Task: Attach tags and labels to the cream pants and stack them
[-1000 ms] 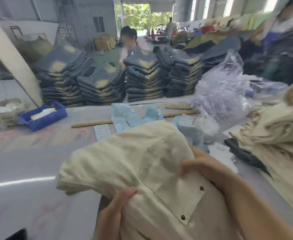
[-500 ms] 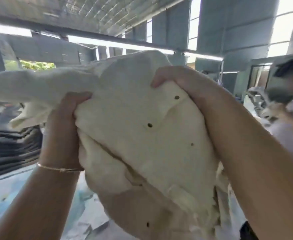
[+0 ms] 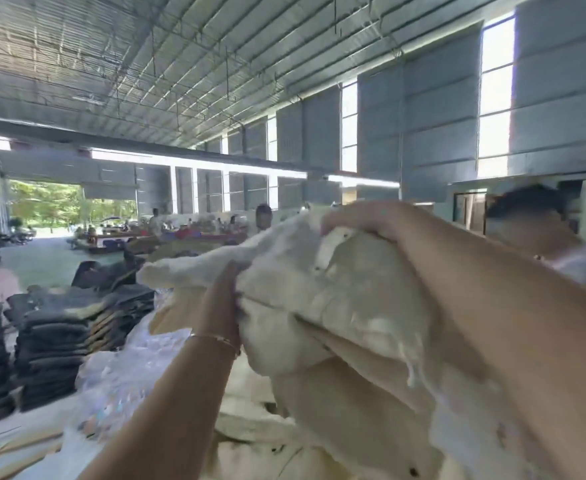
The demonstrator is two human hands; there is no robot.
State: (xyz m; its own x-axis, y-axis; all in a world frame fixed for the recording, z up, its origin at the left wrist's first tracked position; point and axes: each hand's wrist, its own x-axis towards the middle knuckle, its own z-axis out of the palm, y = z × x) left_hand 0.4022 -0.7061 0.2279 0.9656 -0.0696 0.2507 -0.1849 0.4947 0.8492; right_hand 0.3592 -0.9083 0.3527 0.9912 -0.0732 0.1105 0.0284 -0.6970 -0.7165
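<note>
I hold a bundled pair of cream pants up in the air in front of me. My left hand grips the left side of the bundle, a thin bracelet on its wrist. Over the top edge curls my right hand, gripping the fabric, and its forearm crosses the right half of the view. One cream leg sticks out to the left. Below the bundle lies more cream fabric, a pile of pants. No tags or labels are visible.
Stacks of folded dark jeans stand at the left. Crumpled clear plastic bags lie beside my left forearm. A person is close on the right, behind my right arm. Other people work at tables far back.
The pants went from low over the table up to face height, then swung right. The view has tilted up from the tabletop to the hall and roof.
</note>
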